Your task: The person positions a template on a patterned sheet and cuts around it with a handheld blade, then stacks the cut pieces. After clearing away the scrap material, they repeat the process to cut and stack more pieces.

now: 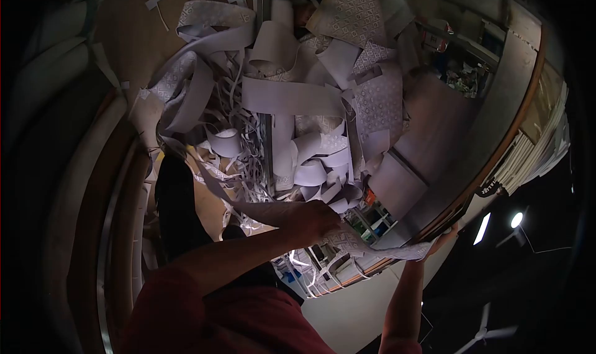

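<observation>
A long, pale strip of embossed sheet material (354,239) stretches between my two hands. My left hand (313,223) is closed around it near the middle, and its fingers are dark and partly hidden. The strip's tail (264,212) runs off leftward, towards the floor. My right hand (439,243) grips the strip's other end by the table's edge, with some of its fingers out of sight behind the strip. A heap of similar curled strips (292,96), some with a diamond pattern, lies beyond my hands.
Thin, tangled offcuts (245,136) hang beside the heap. A wooden table (447,112) with a brown edge curves along the right. Stacked sheets (521,146) stick out past it. Shelves with small items (375,226) show below. A brown floor (124,18) lies upper left.
</observation>
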The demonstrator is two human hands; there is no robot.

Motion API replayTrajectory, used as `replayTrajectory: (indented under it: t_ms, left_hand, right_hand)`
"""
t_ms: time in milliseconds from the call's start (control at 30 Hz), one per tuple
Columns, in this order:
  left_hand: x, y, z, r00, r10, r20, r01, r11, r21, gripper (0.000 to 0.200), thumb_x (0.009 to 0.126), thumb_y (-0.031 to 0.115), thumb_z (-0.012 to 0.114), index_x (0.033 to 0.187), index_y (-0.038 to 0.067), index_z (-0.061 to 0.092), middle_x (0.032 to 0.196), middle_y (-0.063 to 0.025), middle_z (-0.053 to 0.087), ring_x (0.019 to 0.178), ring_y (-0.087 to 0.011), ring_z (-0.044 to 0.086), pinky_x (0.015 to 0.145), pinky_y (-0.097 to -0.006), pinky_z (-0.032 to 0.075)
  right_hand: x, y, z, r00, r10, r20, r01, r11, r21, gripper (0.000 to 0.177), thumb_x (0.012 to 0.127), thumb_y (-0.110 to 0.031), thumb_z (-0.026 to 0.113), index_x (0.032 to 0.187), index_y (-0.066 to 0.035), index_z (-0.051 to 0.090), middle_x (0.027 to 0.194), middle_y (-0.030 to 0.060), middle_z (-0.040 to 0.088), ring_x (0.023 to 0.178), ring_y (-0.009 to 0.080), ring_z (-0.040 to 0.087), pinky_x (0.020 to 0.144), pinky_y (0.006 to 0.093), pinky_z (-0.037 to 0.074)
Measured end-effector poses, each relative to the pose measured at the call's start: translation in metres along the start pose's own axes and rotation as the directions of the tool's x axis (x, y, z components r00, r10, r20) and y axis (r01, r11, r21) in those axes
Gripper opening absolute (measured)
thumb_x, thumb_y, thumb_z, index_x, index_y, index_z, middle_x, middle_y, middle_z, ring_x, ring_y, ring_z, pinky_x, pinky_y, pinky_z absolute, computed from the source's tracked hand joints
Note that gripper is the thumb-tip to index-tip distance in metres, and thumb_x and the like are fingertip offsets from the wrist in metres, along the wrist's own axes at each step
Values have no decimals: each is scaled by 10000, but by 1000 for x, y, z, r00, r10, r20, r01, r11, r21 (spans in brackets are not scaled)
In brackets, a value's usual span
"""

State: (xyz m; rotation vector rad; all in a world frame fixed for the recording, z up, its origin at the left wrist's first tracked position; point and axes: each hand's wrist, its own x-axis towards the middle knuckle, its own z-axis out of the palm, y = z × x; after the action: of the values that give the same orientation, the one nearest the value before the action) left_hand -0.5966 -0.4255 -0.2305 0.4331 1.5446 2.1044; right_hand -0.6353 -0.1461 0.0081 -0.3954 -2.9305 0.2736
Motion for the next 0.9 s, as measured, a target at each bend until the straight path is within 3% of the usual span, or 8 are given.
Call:
replayTrajectory:
  t_ms: [67,200,333,400,433,533,667,900]
  left_hand:
    - [-2,-1,-1,1000,3,30,-4,1000,13,168,891,261,748,981,126,705,926,-82,716,914,-304,679,804,-454,543]
    - [-8,2,-7,995,-61,75,57,997,61,136,922,233,718,919,102,681,819,-105,705,839,-316,696,756,-465,549]
    - [-11,13,-19,928,-362,94,335,916,219,255,859,191,789,1015,79,622,908,-141,701,905,-361,693,792,-468,547]
    - [-16,15,-16,970,-174,-167,208,956,207,394,840,155,804,1163,48,607,1077,-180,690,1040,-386,664,902,-465,534]
    - [-15,21,-23,983,-95,-156,135,955,263,590,799,111,836,1302,8,545,1302,-236,598,1202,-427,575,1024,-487,477]
    - [-20,44,-28,982,-2,-189,81,908,411,753,749,47,856,1388,5,459,1563,-293,341,1380,-490,406,1133,-528,379]
    - [-37,72,-24,987,94,-128,-20,872,489,751,785,40,815,1436,1,444,1603,-305,283,1466,-498,308,1206,-544,281]
    - [-75,113,2,981,95,170,-173,826,536,621,793,42,785,1376,37,572,1545,-248,387,1425,-469,384,1159,-530,370]
  right_hand:
    - [-1,9,-1,984,180,4,-173,933,317,327,1118,-249,461,1372,-49,411,1296,103,518,1209,200,516,1083,354,389]
    - [5,-7,12,981,165,-98,-145,972,183,288,1119,-207,474,1321,-4,440,1331,154,541,1298,256,522,1147,385,340]
    - [8,-14,19,990,76,-115,-56,985,166,199,1094,-70,492,1263,26,451,1329,198,549,1458,331,436,1168,400,306]
    - [10,-21,22,989,72,-132,-56,991,123,201,1091,-65,489,1264,30,449,1364,207,549,1437,330,460,1165,389,310]
    - [9,-21,24,988,52,-145,-30,988,151,216,1084,-61,486,1277,29,450,1442,236,525,1432,334,467,1168,382,312]
    - [8,-39,30,972,151,-182,-116,975,190,250,1071,-78,496,1301,7,452,1525,293,480,1419,340,482,1161,388,351]
    - [8,-49,30,963,160,-215,-107,965,238,287,1038,-82,555,1298,7,471,1491,292,523,1390,396,519,1139,434,409]
    - [8,-52,28,932,116,-344,-46,978,203,290,969,-99,640,1224,1,545,1395,274,597,1297,467,549,1098,503,433]
